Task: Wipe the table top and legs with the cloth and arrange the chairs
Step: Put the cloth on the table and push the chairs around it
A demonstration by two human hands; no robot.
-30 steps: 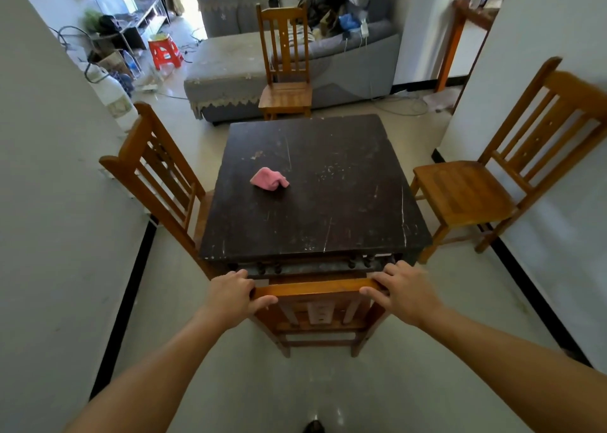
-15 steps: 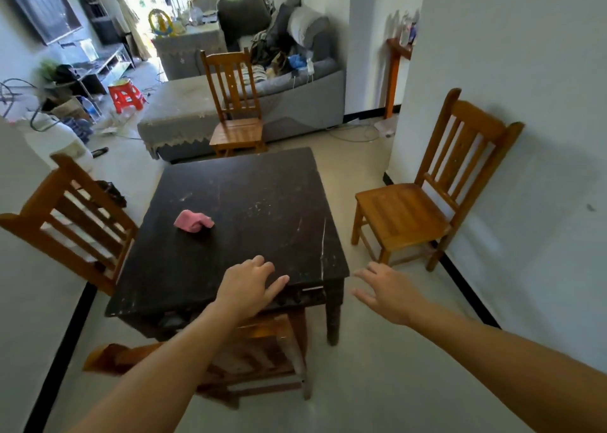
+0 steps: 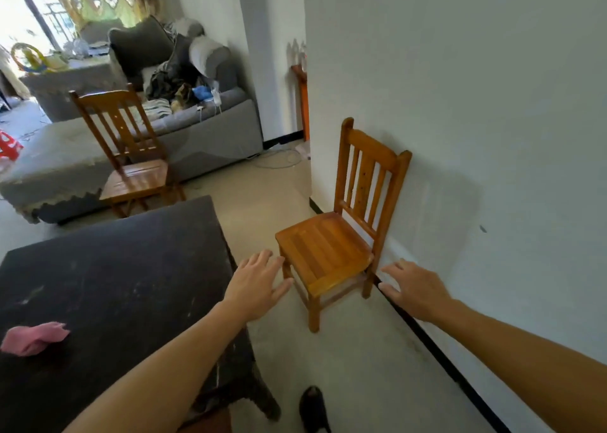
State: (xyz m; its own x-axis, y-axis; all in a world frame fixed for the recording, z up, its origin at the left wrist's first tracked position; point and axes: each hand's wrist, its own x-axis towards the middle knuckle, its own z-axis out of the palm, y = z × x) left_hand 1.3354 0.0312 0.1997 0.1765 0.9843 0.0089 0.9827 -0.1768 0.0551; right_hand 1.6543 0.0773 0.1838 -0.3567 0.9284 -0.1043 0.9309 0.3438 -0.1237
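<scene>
moved since half a second ago: both hands, off the table's near edge and out toward the chair by the wall. the view has swung right with them, so the cloth now sits at the left border.

1. left hand [image 3: 259, 285]: open, fingers straight and spread, palm down, holding nothing. it hangs between the table's right corner and the chair's front leg. fingertips lie just beside the seat's front corner; contact cannot be told.
2. right hand [image 3: 415, 289]: open, fingers spread, holding nothing. it is near the chair's wall-side leg, over the black skirting strip [image 3: 443, 363].
3. honey-coloured slat-backed wooden chair [image 3: 328, 252]: upright on the floor, back close against the white plaster wall [image 3: 460, 104], placed between the two hands.
4. square dark-brown wooden table [image 3: 115, 268]: scuffed top, lower left of view.
5. crumpled pink cloth [image 3: 33, 337]: lying on the table top toward its left side, well apart from both hands, untouched.
6. second slat-backed wooden chair [image 3: 131, 156]: upright beyond the table's far edge, backrest toward the grey fabric sofa [image 3: 213, 137].
7. black shoe [image 3: 312, 406]: on the pale floor at the bottom edge, near the table's leg.
</scene>
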